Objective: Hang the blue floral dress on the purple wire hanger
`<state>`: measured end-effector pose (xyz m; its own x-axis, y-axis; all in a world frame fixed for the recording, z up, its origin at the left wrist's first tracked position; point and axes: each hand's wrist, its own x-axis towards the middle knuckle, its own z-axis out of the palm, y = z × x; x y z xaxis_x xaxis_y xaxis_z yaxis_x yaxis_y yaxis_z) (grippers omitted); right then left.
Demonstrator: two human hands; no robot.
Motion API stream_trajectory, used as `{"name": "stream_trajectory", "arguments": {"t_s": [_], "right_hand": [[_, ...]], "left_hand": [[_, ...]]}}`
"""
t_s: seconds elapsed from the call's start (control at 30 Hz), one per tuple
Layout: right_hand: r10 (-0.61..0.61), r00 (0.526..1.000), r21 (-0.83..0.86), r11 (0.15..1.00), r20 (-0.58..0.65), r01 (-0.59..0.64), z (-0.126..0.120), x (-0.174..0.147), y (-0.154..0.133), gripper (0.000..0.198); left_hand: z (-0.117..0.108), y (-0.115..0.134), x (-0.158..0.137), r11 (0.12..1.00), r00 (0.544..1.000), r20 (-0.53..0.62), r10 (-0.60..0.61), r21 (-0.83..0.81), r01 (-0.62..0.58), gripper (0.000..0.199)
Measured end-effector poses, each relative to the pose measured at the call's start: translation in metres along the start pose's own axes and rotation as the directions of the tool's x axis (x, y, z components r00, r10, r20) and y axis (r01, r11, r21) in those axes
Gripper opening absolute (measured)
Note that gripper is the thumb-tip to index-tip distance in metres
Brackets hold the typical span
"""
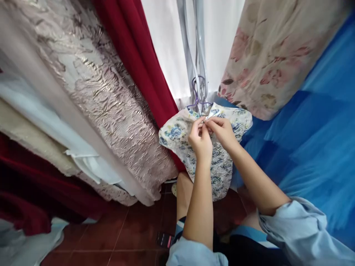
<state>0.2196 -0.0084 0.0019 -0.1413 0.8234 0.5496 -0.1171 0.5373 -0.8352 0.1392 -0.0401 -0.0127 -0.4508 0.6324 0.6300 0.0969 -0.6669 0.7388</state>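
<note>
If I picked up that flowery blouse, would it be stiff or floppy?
Probably floppy: the blue-flowered blouse hangs creased below the purple hanger. It's likely light for its size, since that slim hanger seems to carry it. It may bunch easily too: the left hand and right hand pinch it near the neckline.

My left hand (202,139) points to twelve o'clock, my right hand (224,132) to ten; both pinch with bent fingers (215,122), tips close together.
</note>
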Motion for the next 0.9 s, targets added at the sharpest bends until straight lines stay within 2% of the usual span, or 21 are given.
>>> {"name": "stream_trajectory", "arguments": {"t_s": [0.23,0.37,0.57,0.7,0.9], "right_hand": [[-0.075,0.997,-0.137,0.987,0.030,0.079,0.004,-0.007,0.012,0.016],[-0.086,0.996,-0.174,0.981,0.031,0.090,0.001,-0.010,0.018,0.013],[-0.135,0.990,-0.148,0.979,0.029,0.138,-0.006,-0.005,0.016,0.018],[-0.119,0.993,-0.134,0.984,-0.012,0.116,-0.006,-0.005,0.020,0.022],[-0.049,0.998,-0.116,0.992,-0.038,0.045,-0.007,-0.006,0.030,0.021]], "left_hand": [[0.004,-0.022,-0.014,1.000,0.997,-0.073,-0.007,0.011,0.008,0.026],[-0.001,-0.024,-0.018,0.999,0.999,-0.013,-0.037,0.005,0.037,0.030],[-0.013,-0.024,-0.003,0.999,0.991,0.127,0.041,0.030,-0.045,0.024],[-0.015,-0.028,0.003,0.991,0.986,0.129,0.104,0.066,-0.113,0.014],[-0.018,-0.022,0.001,0.966,0.979,0.113,0.169,0.180,-0.188,0.012]]}}
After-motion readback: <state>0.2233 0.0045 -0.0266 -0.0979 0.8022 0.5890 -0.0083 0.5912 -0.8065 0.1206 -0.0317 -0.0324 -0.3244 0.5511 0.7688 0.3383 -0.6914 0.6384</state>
